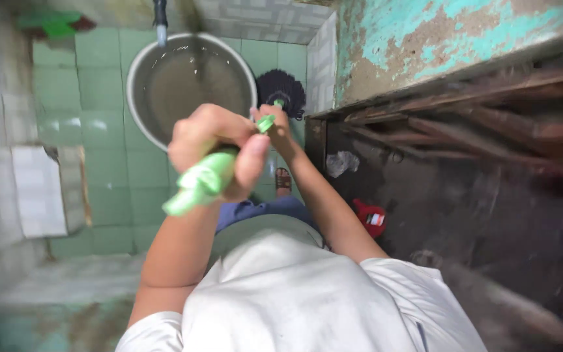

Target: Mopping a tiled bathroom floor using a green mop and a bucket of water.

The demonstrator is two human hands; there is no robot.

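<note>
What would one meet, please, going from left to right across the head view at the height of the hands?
White tile block → green floor tiles → left hand gripping the green mop handle → right hand further along the handle → crumpled plastic bag → dark wooden beams.

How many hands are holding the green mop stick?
2: the left hand grips the upper end of the green mop handle; the right hand grips lower down, nearer the dark mop head.

Both hands — left hand point(213, 146), right hand point(280, 127) — grip a green mop handle point(208, 176) above a water-filled basin point(137, 85).
</note>
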